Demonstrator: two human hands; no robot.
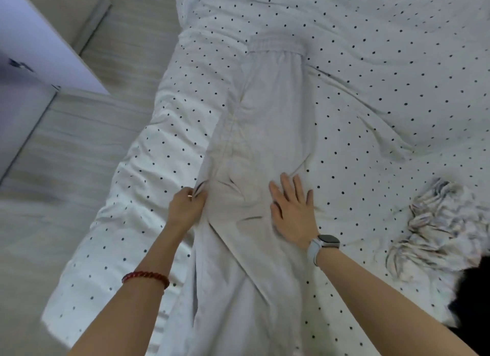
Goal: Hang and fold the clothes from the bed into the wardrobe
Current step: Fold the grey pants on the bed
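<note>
While pale trousers (267,133) lie lengthwise on the polka-dot bed (384,72), the left hand (187,206) pinches their edge and the right hand (293,212) presses flat, fingers spread.

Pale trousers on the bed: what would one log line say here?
pale trousers flat on dotted bedding | left hand pinches edge | right hand presses flat

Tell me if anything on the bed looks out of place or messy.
A crumpled garment lies bunched at the bed's right edge, unfolded. The trousers are creased where the left hand pinches them and the right hand presses flat. Nothing looks damaged.
</note>
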